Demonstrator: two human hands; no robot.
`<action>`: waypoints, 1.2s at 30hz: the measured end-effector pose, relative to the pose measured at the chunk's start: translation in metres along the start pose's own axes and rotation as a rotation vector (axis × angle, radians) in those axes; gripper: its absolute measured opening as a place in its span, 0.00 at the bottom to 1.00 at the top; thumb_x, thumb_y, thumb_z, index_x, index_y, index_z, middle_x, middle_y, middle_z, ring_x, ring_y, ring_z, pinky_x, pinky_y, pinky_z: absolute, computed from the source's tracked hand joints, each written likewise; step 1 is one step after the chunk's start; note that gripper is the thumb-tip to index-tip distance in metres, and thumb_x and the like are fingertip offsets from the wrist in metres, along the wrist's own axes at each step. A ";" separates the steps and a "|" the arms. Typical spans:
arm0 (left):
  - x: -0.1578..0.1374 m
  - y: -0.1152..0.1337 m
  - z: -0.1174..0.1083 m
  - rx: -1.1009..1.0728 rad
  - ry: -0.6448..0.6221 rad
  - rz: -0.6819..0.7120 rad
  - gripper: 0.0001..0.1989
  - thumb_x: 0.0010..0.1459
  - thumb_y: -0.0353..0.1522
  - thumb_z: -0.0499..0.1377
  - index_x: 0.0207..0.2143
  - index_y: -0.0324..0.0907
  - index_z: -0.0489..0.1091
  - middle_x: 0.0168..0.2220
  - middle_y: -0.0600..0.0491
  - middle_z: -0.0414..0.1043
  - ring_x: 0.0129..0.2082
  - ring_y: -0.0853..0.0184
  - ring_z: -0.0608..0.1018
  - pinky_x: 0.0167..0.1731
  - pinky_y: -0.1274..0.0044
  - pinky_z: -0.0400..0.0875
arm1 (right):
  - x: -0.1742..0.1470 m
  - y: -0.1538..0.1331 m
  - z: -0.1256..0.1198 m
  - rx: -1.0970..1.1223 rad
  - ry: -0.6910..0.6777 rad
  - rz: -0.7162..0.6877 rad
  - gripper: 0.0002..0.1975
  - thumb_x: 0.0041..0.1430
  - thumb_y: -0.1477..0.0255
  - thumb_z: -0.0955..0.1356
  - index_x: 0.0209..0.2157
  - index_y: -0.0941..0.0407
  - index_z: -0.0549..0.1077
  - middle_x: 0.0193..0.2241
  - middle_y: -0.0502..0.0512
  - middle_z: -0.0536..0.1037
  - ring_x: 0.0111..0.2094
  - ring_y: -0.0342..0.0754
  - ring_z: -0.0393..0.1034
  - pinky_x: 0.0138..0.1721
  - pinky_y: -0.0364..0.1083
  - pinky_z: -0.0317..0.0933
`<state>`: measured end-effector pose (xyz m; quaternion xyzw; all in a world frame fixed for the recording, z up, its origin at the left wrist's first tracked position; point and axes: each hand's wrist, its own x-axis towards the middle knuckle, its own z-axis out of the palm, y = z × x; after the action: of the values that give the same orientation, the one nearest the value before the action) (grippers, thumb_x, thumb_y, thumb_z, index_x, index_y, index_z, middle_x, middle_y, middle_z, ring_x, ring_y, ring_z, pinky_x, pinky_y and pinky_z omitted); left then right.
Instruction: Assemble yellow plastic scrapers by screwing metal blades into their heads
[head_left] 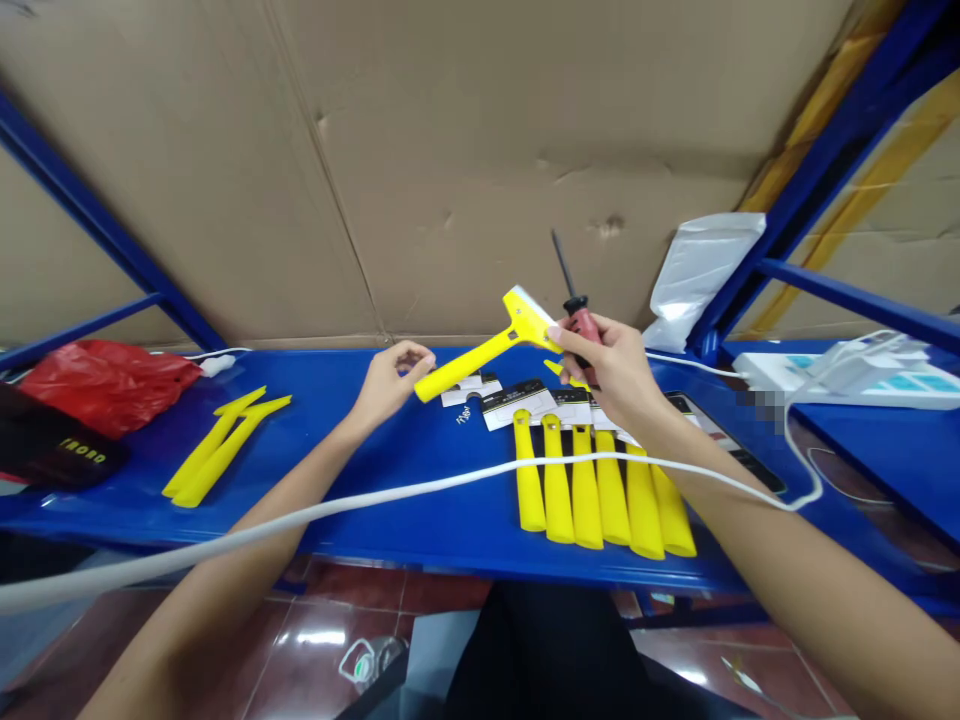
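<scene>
My right hand [619,370] is closed around a screwdriver [582,320] with a red and black handle, its shaft pointing up. The same fingers grip the head of a yellow scraper [480,360], whose handle slants down to the left. Close to that handle's end, my left hand [391,382] is curled with thumb and forefinger together; whatever it pinches, if anything, is too small to make out. Beneath the scraper lie printed cards [517,402] and several small metal pieces [465,415]. Several yellow scraper handles [581,490] stand in a row before my right forearm.
Two assembled-looking yellow scrapers [225,445] lie on the blue table [352,520] at left, near a red plastic bag [112,385] and a black cap [56,440]. A white cable [420,488] crosses the foreground. A phone [727,445] and power strip [855,380] are at right.
</scene>
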<state>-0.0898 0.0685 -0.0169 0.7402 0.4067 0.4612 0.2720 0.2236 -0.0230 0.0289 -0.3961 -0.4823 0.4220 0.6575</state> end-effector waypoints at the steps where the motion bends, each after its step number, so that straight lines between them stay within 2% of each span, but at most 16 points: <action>1: 0.003 -0.008 -0.003 0.115 -0.027 0.002 0.20 0.61 0.49 0.72 0.41 0.41 0.82 0.42 0.44 0.86 0.43 0.55 0.85 0.49 0.65 0.79 | 0.004 -0.001 -0.004 0.028 0.037 -0.024 0.19 0.47 0.62 0.86 0.32 0.53 0.80 0.21 0.43 0.69 0.19 0.39 0.58 0.22 0.44 0.66; 5: 0.008 -0.034 -0.008 0.370 -0.147 -0.053 0.23 0.57 0.53 0.70 0.40 0.43 0.82 0.44 0.42 0.84 0.45 0.51 0.84 0.48 0.63 0.78 | 0.019 0.003 -0.018 0.085 0.165 -0.084 0.16 0.49 0.65 0.84 0.32 0.54 0.79 0.26 0.46 0.76 0.19 0.37 0.60 0.20 0.42 0.63; 10: 0.011 -0.050 -0.017 0.538 -0.076 -0.121 0.34 0.52 0.62 0.69 0.43 0.42 0.83 0.48 0.38 0.84 0.46 0.48 0.84 0.52 0.62 0.77 | 0.030 0.011 -0.026 0.111 0.251 -0.083 0.18 0.49 0.63 0.83 0.33 0.53 0.75 0.23 0.44 0.74 0.18 0.38 0.59 0.19 0.40 0.61; 14: 0.015 -0.054 -0.028 0.603 -0.017 -0.213 0.36 0.48 0.64 0.70 0.42 0.43 0.82 0.49 0.36 0.85 0.52 0.42 0.85 0.55 0.60 0.76 | 0.035 0.016 -0.029 0.129 0.298 -0.062 0.20 0.49 0.61 0.83 0.33 0.52 0.74 0.22 0.44 0.74 0.18 0.39 0.60 0.18 0.40 0.61; 17: 0.017 -0.056 -0.034 0.561 -0.004 -0.257 0.33 0.48 0.63 0.71 0.40 0.44 0.81 0.47 0.37 0.87 0.49 0.43 0.86 0.52 0.61 0.77 | 0.038 0.018 -0.031 0.130 0.316 -0.036 0.21 0.49 0.60 0.84 0.33 0.52 0.73 0.23 0.46 0.77 0.18 0.38 0.61 0.18 0.40 0.62; 21: 0.018 -0.055 -0.033 0.433 0.006 -0.235 0.34 0.42 0.61 0.75 0.39 0.44 0.82 0.44 0.40 0.88 0.44 0.48 0.86 0.45 0.65 0.79 | 0.040 0.022 -0.034 0.118 0.334 -0.012 0.24 0.47 0.58 0.85 0.32 0.52 0.71 0.19 0.43 0.72 0.18 0.39 0.61 0.17 0.39 0.61; 24: 0.017 -0.051 -0.028 0.286 0.004 -0.229 0.39 0.37 0.60 0.78 0.42 0.42 0.82 0.43 0.42 0.88 0.43 0.52 0.85 0.46 0.66 0.79 | 0.041 0.022 -0.035 0.117 0.343 -0.008 0.25 0.46 0.58 0.85 0.32 0.51 0.71 0.18 0.41 0.69 0.18 0.39 0.61 0.17 0.39 0.61; 28: 0.016 -0.044 -0.019 0.074 0.064 -0.191 0.42 0.32 0.54 0.83 0.45 0.41 0.77 0.42 0.45 0.85 0.41 0.57 0.84 0.47 0.67 0.79 | 0.042 0.021 -0.036 0.131 0.353 -0.013 0.24 0.46 0.58 0.85 0.32 0.52 0.73 0.19 0.42 0.71 0.18 0.39 0.60 0.17 0.39 0.61; 30: 0.015 -0.042 -0.015 0.007 0.075 -0.152 0.38 0.35 0.53 0.83 0.41 0.42 0.73 0.40 0.47 0.84 0.39 0.60 0.83 0.45 0.68 0.79 | 0.042 0.021 -0.035 0.140 0.361 -0.025 0.23 0.47 0.59 0.85 0.32 0.52 0.73 0.19 0.42 0.71 0.17 0.39 0.60 0.17 0.40 0.60; 32: 0.013 -0.038 -0.013 0.004 0.042 -0.108 0.32 0.42 0.53 0.80 0.37 0.43 0.72 0.38 0.49 0.83 0.37 0.61 0.82 0.45 0.68 0.79 | 0.041 0.020 -0.036 0.150 0.369 -0.039 0.21 0.49 0.61 0.84 0.32 0.53 0.74 0.18 0.41 0.69 0.17 0.39 0.60 0.17 0.39 0.59; 34: 0.010 -0.034 -0.012 0.051 0.014 -0.048 0.25 0.50 0.52 0.77 0.35 0.43 0.75 0.37 0.48 0.83 0.38 0.59 0.83 0.48 0.66 0.79 | 0.041 0.020 -0.036 0.162 0.371 -0.051 0.19 0.50 0.63 0.83 0.32 0.53 0.74 0.17 0.40 0.66 0.17 0.39 0.61 0.16 0.39 0.59; 36: 0.007 -0.029 -0.011 0.113 0.025 0.045 0.20 0.56 0.49 0.73 0.35 0.43 0.78 0.40 0.46 0.85 0.43 0.56 0.85 0.55 0.63 0.79 | 0.041 0.019 -0.037 0.178 0.373 -0.064 0.19 0.51 0.64 0.83 0.31 0.52 0.72 0.18 0.39 0.65 0.18 0.39 0.61 0.17 0.39 0.60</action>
<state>-0.1079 0.0894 -0.0317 0.7576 0.4186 0.4526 0.2143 0.2634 0.0177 0.0155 -0.3923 -0.3253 0.3612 0.7809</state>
